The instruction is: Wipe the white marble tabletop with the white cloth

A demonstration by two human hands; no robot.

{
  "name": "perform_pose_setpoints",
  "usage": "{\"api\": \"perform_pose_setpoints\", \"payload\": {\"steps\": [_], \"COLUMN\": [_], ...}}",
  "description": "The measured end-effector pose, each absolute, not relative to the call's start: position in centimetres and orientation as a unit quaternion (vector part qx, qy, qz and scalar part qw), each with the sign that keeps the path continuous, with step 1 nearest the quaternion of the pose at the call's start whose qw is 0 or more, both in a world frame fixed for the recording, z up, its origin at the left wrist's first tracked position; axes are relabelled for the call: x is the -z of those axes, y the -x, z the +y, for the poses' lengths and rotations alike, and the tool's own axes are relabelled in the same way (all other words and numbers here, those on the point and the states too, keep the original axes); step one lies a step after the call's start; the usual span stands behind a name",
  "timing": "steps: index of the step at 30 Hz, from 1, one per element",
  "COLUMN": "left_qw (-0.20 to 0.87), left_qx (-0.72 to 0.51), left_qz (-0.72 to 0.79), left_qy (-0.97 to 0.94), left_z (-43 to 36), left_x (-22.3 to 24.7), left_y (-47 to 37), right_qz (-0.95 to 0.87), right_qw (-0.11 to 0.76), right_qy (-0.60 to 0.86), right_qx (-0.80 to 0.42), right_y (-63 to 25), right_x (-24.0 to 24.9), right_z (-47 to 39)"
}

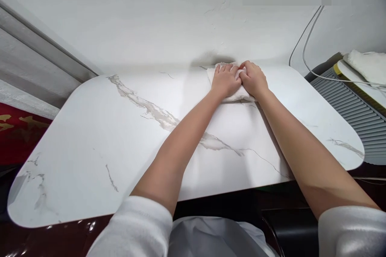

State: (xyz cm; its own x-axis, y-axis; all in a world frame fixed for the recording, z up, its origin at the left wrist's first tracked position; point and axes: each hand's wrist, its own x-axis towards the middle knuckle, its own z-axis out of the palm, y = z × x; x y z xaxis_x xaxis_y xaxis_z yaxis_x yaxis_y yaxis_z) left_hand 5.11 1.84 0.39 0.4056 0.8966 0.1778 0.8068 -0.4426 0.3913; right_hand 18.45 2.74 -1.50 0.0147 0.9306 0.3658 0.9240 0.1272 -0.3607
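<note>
A folded white cloth (238,97) lies on the white marble-patterned tabletop (144,160), close to its far edge by the wall. Flat on top of the cloth rests my left hand (225,80), its fingers stretched forward. My right hand (253,78) grips the cloth's right side, with its fingers curled and the thumb pressed towards the left hand. Both arms reach straight out across the table. Part of the cloth is hidden under the hands.
A white wall (144,28) rises behind the table. To the right stands a ribbed grey unit (340,108) with a fluffy white cloth (366,64) on top. Thin cables (304,48) hang along the wall there. A red cloth (21,134) with gold patterns is at the left.
</note>
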Motion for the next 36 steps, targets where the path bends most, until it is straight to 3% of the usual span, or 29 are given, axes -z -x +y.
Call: {"api": "perform_pose_setpoints", "payload": {"steps": [16, 29, 36], "left_qw": [0.087, 0.05, 0.037], "left_qx": [-0.157, -0.108, -0.099], "left_qz": [0.548, 0.515, 0.466], "left_qy": [-0.817, -0.849, -0.879], "left_z": [0.0, -12.5, -18.6], "left_x": [0.0, -0.4, -0.4], "left_y": [-4.9, -4.4, -5.7], "right_qz": [-0.718, -0.748, -0.738], "right_qw": [0.272, 0.253, 0.202], "right_qy": [0.641, 0.613, 0.644], "right_qx": [-0.016, 0.034, 0.015], "right_y": [-17.6, -17.7, -19.7], "right_x": [0.9, 1.4, 0.6], "right_z": [0.6, -11.9, -19.7]}}
